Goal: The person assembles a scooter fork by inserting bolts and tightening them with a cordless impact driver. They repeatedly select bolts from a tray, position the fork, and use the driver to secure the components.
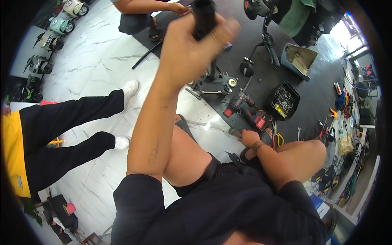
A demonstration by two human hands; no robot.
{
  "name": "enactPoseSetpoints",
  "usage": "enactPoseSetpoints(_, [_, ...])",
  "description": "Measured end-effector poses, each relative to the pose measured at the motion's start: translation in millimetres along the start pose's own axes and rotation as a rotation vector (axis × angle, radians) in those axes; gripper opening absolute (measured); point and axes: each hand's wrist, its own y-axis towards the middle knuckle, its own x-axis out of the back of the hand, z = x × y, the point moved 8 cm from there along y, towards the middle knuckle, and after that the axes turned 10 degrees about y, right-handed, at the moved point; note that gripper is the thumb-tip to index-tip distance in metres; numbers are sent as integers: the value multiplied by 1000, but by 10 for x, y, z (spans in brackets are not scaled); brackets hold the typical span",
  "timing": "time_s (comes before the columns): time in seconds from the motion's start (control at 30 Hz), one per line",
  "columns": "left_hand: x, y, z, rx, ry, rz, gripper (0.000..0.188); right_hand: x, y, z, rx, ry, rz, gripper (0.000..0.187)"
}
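Observation:
My left hand (192, 49) is raised high and wraps round a thick black tube (204, 16). The fingertips are blurred. Below that hand, a metal bracket assembly (218, 84) with a round pale fitting sits at the mat's edge; the hand hides whether the tube joins it. My right hand (249, 138) is low beside my right knee, closed on a tool with a dark grip (234, 132). The tool's pale far end is smeared, so its kind does not show. Two cordless drills (243, 101) (259, 119) lie just beyond my right hand.
A black tray of screws (284, 100) and a grey bin (299, 61) stand on the dark mat (241, 36). Yellow-handled scissors (278, 139) lie near my right knee. Another person's hand (179, 8) is at the top; someone in black trousers (73, 116) stands left. Tools crowd the right side.

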Motion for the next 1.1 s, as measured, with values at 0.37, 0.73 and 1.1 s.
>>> enactPoseSetpoints(0.37, [-322,-1187,-926,-414,421,269,34,1460,-704,643,414,412,-393,38])
enactPoseSetpoints(0.73, [-178,-1745,-904,-515,433,35,29,2408,-3102,2321,1658,743,-621,75])
enactPoseSetpoints(1.1, [-34,-1674,-914,-382,437,-37,31,2723,-3142,2564,1514,586,-811,46])
